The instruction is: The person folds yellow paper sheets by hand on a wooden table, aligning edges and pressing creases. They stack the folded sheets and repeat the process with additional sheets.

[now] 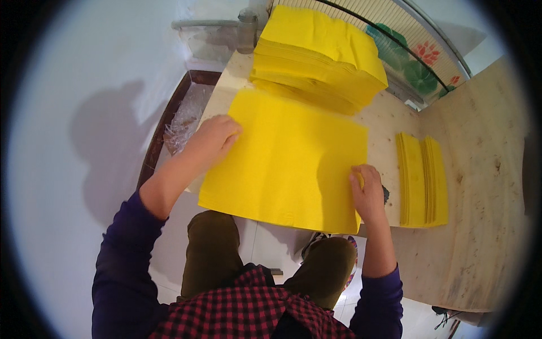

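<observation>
A flat yellow felt sheet (282,161) lies across the near part of the wooden table, its front edge reaching out over my knees. My left hand (217,135) pinches its left side, fingers curled over the edge. At the right side, my right hand (367,189) grips the opposite edge between thumb and fingers. Other yellow layers show under the sheet's lower edge; how many I cannot tell. Just behind it stands a tall stack of yellow felt sheets (319,56).
Two folded yellow felt bundles (420,181) rest at the table's right, beside an upright wooden panel (474,186). A glass jar (247,31) stands at the far left corner. Clear plastic scraps (189,113) lie left of the wooden table (226,85). A lotus-painted slatted screen (406,48) is behind.
</observation>
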Tool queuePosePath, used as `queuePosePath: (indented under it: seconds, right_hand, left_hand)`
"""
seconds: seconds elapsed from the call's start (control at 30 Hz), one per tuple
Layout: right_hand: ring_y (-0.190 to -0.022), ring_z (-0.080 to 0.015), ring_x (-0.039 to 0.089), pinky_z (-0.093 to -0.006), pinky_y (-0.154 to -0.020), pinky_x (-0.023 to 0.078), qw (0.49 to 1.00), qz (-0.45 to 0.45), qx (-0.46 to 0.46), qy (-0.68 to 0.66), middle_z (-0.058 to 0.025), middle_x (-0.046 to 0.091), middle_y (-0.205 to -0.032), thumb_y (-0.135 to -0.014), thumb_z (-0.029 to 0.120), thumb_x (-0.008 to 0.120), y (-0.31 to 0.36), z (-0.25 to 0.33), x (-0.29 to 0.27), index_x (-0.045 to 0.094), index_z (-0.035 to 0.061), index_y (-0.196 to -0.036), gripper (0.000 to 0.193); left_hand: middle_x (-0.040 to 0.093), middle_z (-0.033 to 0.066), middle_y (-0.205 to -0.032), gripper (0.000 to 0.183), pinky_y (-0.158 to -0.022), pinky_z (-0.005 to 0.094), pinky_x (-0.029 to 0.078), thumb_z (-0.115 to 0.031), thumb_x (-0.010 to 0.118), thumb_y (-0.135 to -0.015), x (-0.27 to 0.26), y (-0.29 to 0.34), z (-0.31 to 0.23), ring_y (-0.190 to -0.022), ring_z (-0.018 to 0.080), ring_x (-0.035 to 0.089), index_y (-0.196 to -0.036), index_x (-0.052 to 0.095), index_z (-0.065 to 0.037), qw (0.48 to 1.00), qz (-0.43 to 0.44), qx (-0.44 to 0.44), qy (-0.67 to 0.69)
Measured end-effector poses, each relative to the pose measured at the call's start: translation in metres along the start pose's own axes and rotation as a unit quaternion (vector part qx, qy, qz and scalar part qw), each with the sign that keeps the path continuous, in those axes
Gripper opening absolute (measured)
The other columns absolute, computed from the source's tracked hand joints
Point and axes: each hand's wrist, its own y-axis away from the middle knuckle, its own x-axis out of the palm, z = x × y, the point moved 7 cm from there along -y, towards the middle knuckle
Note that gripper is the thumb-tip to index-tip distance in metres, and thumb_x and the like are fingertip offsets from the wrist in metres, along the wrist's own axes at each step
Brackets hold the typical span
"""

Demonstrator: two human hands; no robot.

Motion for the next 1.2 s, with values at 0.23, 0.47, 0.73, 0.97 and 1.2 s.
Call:
queuePosePath:
  seconds: [0.23,0.47,0.73,0.97,1.2]
  right_hand:
    - [-0.105,-0.0371,0.055,-0.0422,-0.095,0.043,1.000,-0.004,0.019,-0.012,-0.0196,0.059,-0.107,-0.090,0.009,0.057,-0.017,-0.007,0.018,0.059,-0.0009,-0.105,0.019]
    - [-0.110,-0.0378,0.052,-0.0426,-0.097,0.042,0.999,0.017,0.020,-0.021,-0.0212,0.057,-0.113,-0.089,0.010,0.057,0.000,-0.013,0.002,0.058,-0.0032,-0.108,0.023]
    - [-0.110,-0.0358,0.054,-0.0417,-0.096,0.043,0.999,-0.015,0.036,-0.015,-0.0191,0.057,-0.115,-0.091,0.010,0.057,-0.029,-0.024,0.018,0.057,-0.0017,-0.109,0.022]
    - [-0.109,-0.0380,0.052,-0.0423,-0.096,0.042,0.999,0.027,0.018,-0.040,-0.0209,0.057,-0.113,-0.091,0.011,0.056,0.000,-0.020,0.000,0.058,-0.0038,-0.109,0.023]
    - [-0.107,-0.0367,0.054,-0.0416,-0.094,0.043,0.998,-0.013,0.047,-0.045,-0.0200,0.058,-0.111,-0.092,0.011,0.056,-0.026,-0.027,0.018,0.058,-0.0027,-0.108,0.021]
  left_hand:
    - [0.058,0.0173,-0.103,0.015,-0.089,0.0426,0.044,-0.001,0.056,-0.087,0.002,-0.006,0.006,-0.101,0.0362,0.054,-0.101,0.060,-0.001,0.998,-0.044,-0.044,0.003]
    - [0.060,0.0159,-0.104,0.014,-0.089,0.0434,0.044,-0.004,0.058,-0.086,-0.006,0.011,-0.010,-0.101,0.0364,0.056,-0.099,0.063,-0.003,1.000,-0.015,-0.002,0.010]
    - [0.061,0.0151,-0.103,0.014,-0.090,0.0428,0.042,-0.004,0.057,-0.086,0.007,-0.009,-0.008,-0.101,0.0351,0.056,-0.099,0.063,-0.003,0.999,-0.033,-0.020,-0.002]
    - [0.060,0.0150,-0.103,0.014,-0.088,0.0432,0.044,-0.003,0.056,-0.087,0.000,0.020,-0.018,-0.100,0.0360,0.055,-0.099,0.062,-0.002,1.000,-0.005,0.007,0.012]
    - [0.060,0.0151,-0.103,0.014,-0.088,0.0423,0.045,-0.003,0.055,-0.087,0.005,-0.007,-0.013,-0.100,0.0356,0.055,-0.099,0.063,-0.002,0.999,-0.027,-0.010,0.019]
